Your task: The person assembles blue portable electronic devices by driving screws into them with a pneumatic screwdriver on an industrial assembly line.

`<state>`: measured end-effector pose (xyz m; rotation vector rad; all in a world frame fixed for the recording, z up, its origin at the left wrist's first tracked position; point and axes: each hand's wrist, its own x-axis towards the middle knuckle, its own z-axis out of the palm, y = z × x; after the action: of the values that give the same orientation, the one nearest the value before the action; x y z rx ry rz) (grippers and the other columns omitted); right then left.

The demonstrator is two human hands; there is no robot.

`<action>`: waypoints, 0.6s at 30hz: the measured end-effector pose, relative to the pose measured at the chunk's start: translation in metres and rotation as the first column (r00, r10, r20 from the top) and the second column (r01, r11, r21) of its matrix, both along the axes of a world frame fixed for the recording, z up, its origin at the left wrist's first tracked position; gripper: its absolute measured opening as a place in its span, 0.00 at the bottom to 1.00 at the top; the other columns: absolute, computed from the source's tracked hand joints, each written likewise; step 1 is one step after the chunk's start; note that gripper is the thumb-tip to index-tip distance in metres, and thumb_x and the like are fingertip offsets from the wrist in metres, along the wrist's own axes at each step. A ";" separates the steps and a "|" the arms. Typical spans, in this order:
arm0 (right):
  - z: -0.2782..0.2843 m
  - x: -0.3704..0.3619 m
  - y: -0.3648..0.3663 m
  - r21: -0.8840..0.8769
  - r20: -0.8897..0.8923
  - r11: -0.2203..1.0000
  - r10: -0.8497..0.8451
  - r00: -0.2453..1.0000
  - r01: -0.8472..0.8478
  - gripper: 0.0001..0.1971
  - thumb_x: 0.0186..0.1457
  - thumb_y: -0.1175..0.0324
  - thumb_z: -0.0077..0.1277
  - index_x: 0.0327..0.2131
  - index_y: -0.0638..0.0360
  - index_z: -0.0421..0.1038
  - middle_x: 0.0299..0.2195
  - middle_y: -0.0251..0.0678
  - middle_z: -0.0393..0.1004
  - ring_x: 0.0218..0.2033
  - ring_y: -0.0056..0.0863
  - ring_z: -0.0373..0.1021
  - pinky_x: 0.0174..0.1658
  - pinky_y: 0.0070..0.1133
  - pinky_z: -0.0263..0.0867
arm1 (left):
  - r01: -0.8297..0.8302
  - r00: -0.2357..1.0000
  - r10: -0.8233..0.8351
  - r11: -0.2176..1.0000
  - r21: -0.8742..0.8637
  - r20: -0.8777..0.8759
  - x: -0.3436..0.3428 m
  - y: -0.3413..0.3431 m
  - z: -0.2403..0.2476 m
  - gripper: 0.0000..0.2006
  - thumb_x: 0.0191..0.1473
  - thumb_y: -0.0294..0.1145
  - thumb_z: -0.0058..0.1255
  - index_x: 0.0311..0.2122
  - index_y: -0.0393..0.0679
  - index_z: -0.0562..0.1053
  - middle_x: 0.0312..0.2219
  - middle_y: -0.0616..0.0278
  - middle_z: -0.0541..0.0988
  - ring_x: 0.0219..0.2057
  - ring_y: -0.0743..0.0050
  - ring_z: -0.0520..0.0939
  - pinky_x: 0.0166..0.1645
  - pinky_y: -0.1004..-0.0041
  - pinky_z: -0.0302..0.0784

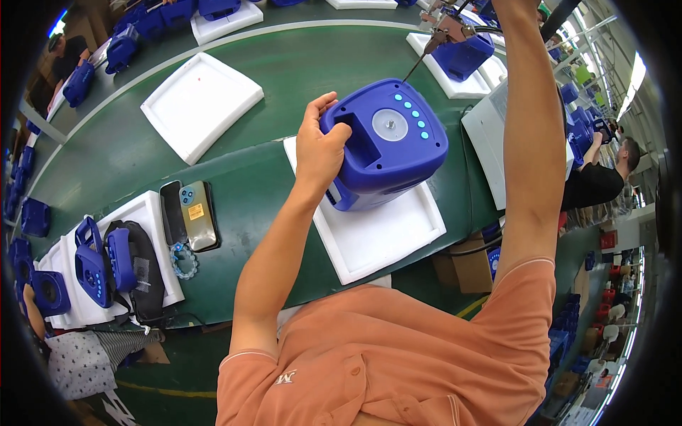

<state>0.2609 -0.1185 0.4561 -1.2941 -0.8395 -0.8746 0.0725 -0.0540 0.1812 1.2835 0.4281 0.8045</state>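
A blue plastic housing (398,153), shaped like a portable speaker, rests tilted on a white foam tray (383,245). Its upper face carries a round light disc, several turquoise buttons and corner holes. My left hand (321,145) grips it at the left side, thumb hooked into the handle recess and fingers over the outer edge. Above the far corner hangs a metal screwdriving head (449,30) whose thin bit reaches down to that corner; I cannot tell whether it touches. My right arm stretches up past the top edge, where the hand is cut off.
Another white foam tray (202,103) lies on the green table at far left. A phone (199,216), a beaded bracelet (184,261) and a black bag (145,273) lie left. A light-grey box (490,142) stands right. More blue housings and other people surround the bench.
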 end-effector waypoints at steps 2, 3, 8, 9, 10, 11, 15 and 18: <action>-0.002 0.002 0.003 -0.022 0.011 1.000 -0.005 1.000 0.006 0.28 0.71 0.48 0.42 0.30 0.65 0.74 0.23 0.33 0.70 0.25 0.25 0.65 0.31 0.28 0.61 | 0.007 1.000 -0.007 1.000 0.003 -0.007 -0.001 -0.001 0.002 0.29 0.48 0.26 0.49 0.59 0.34 0.69 0.51 0.51 0.76 0.49 0.67 0.78 0.58 0.74 0.71; -0.002 0.008 0.006 0.010 0.035 1.000 0.025 0.999 -0.025 0.28 0.71 0.48 0.42 0.30 0.65 0.74 0.22 0.33 0.70 0.25 0.25 0.65 0.31 0.28 0.61 | 0.007 1.000 -0.007 1.000 0.000 -0.009 -0.001 -0.001 0.005 0.29 0.48 0.26 0.49 0.59 0.34 0.69 0.51 0.52 0.76 0.49 0.67 0.78 0.58 0.74 0.71; -0.007 0.019 0.009 -0.033 0.126 0.999 -0.002 0.992 0.007 0.28 0.71 0.47 0.43 0.31 0.66 0.75 0.21 0.32 0.69 0.25 0.24 0.64 0.32 0.27 0.61 | 0.002 1.000 -0.001 1.000 0.006 -0.026 -0.004 0.000 0.004 0.29 0.48 0.27 0.49 0.58 0.34 0.70 0.50 0.52 0.76 0.48 0.67 0.78 0.57 0.74 0.70; -0.008 0.018 0.010 -0.031 0.138 0.999 0.028 0.990 -0.024 0.28 0.71 0.47 0.43 0.31 0.66 0.75 0.21 0.31 0.68 0.25 0.24 0.64 0.32 0.27 0.61 | -0.001 1.000 0.001 1.000 0.008 -0.017 -0.004 0.000 0.003 0.29 0.48 0.27 0.49 0.58 0.34 0.70 0.50 0.52 0.76 0.48 0.67 0.78 0.57 0.74 0.70; -0.009 0.018 0.011 -0.029 0.150 0.998 0.057 0.987 -0.054 0.28 0.71 0.47 0.43 0.31 0.66 0.75 0.22 0.31 0.68 0.26 0.24 0.64 0.32 0.27 0.61 | -0.003 1.000 0.003 1.000 0.011 -0.009 -0.004 0.000 0.003 0.28 0.47 0.27 0.49 0.58 0.34 0.70 0.50 0.52 0.77 0.48 0.67 0.78 0.58 0.74 0.70; -0.010 0.019 0.012 -0.033 0.148 0.998 0.054 0.987 -0.050 0.28 0.71 0.47 0.43 0.31 0.66 0.75 0.22 0.31 0.68 0.26 0.24 0.64 0.32 0.27 0.61 | 0.001 1.000 -0.001 1.000 0.007 -0.010 -0.004 0.000 0.004 0.28 0.47 0.27 0.49 0.58 0.34 0.70 0.50 0.52 0.77 0.48 0.67 0.78 0.58 0.74 0.70; -0.017 0.013 0.016 0.003 0.105 1.000 0.012 0.994 -0.013 0.27 0.70 0.48 0.45 0.29 0.65 0.74 0.21 0.27 0.66 0.24 0.22 0.62 0.30 0.26 0.60 | 0.012 1.000 -0.012 1.000 -0.016 -0.006 -0.005 0.000 0.003 0.29 0.47 0.27 0.49 0.58 0.34 0.69 0.51 0.51 0.76 0.49 0.66 0.78 0.58 0.73 0.70; -0.024 0.004 0.014 -0.048 0.056 0.999 -0.008 0.998 0.011 0.27 0.70 0.47 0.46 0.29 0.64 0.73 0.20 0.25 0.65 0.23 0.20 0.60 0.29 0.24 0.59 | 0.021 1.000 -0.021 0.999 -0.040 -0.005 -0.006 0.001 0.003 0.30 0.46 0.25 0.49 0.58 0.35 0.67 0.52 0.51 0.74 0.50 0.65 0.78 0.58 0.73 0.70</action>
<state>0.2650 -0.1041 0.4321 -1.3214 -0.9039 -0.9064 0.0668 -0.0529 0.1844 1.2515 0.4318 0.7715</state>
